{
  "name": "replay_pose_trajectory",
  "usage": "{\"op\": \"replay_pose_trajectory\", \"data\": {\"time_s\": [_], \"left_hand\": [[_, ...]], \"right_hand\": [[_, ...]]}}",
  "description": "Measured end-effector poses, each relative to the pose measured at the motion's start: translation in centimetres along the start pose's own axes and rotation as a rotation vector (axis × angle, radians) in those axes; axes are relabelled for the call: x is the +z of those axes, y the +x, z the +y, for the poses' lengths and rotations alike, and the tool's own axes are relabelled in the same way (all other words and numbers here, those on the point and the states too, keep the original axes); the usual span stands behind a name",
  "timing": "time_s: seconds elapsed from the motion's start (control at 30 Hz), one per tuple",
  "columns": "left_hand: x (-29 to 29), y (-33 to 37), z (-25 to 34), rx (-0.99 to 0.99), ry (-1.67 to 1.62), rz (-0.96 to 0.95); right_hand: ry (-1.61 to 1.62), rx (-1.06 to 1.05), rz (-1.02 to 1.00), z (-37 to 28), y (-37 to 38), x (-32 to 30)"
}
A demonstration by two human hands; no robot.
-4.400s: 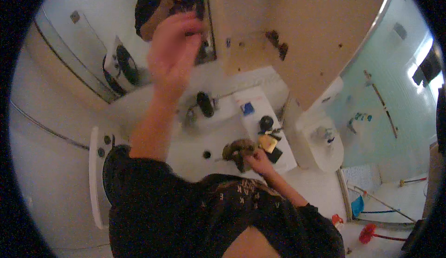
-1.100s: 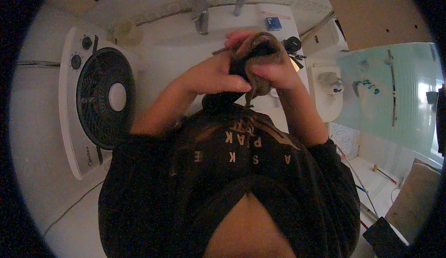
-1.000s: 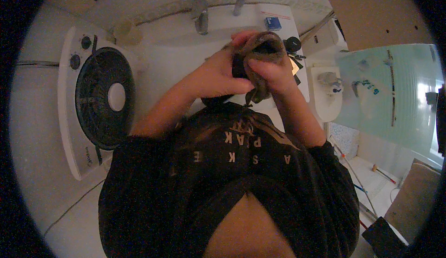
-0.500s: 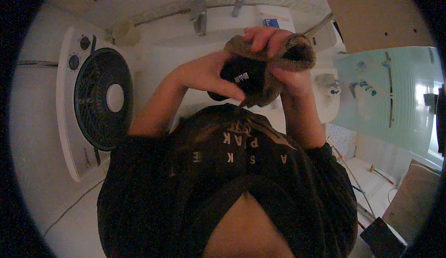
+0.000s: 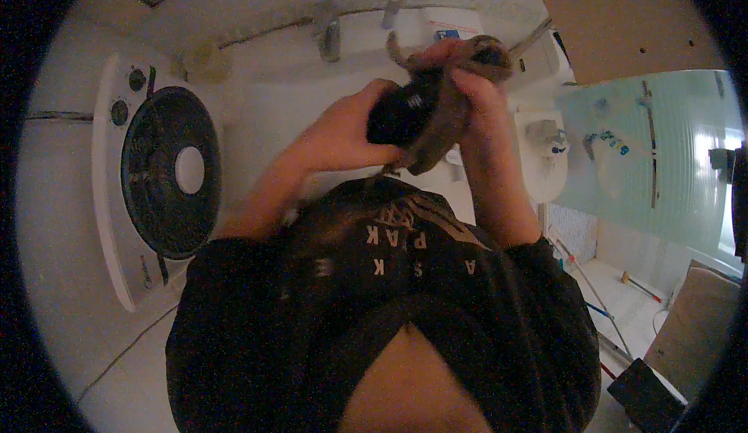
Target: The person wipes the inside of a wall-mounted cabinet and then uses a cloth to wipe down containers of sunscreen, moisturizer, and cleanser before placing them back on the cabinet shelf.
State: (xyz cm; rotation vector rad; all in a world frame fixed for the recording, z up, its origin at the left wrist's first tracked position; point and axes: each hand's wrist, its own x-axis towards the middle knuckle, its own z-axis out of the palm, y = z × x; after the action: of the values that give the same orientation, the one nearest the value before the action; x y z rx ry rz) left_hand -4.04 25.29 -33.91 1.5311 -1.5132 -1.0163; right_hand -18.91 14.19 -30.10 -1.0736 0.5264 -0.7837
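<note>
A smooth, rounded black container [image 5: 399, 115] with small pale print on its side is up in front of my chest, its exact kind unclear in the dim light. Cupped round its left side is my left hand [image 5: 343, 130], thumb below and fingers above. Against its right side lies a brown cloth [image 5: 442, 130], bunched and hanging down. My right hand [image 5: 481, 90] grips this cloth, fingers curled over the upper folds, and presses it to the container. A loose end of the cloth sticks up at the top, and another bunch pokes out past my right fingers.
At the left stands a white appliance [image 5: 109, 199] with a round dark grille and two knobs. Behind my hands runs a white ledge with a metal tap [image 5: 329, 39] and a white-and-blue package [image 5: 448, 24]. A pale green ribbed panel [image 5: 623, 152] is at the right, beside a white basin-like fixture [image 5: 538, 180].
Both hands have shifted slightly, the right one up and left. The black container has turned, showing less of its print, and the cloth's loose end now stands up.
</note>
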Motion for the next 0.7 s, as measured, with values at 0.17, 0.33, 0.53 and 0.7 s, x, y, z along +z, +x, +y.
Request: {"op": "replay_pose_trajectory", "data": {"time_s": [0.17, 0.33, 0.53, 0.7], "left_hand": [[-0.6, -0.2, -1.3, -0.081, -1.086, -0.555], [0.6, -0.5, -0.3, -0.041, -0.588, -0.188], [1.8, -0.7, 1.2, -0.043, 0.15, 0.224], [-0.7, -1.1, 0.9, -0.09, -0.95, -0.217]], "right_hand": [[0.454, -0.227, -0.404, -0.1, 0.8, 0.5], [0.212, -0.097, -0.153, -0.4, 0.2, -0.4], [0.118, 0.128, 0.307, -0.9, -0.8, 0.9], [0.533, -0.074, -0.014, -1.9, -1.4, 2.2]]}}
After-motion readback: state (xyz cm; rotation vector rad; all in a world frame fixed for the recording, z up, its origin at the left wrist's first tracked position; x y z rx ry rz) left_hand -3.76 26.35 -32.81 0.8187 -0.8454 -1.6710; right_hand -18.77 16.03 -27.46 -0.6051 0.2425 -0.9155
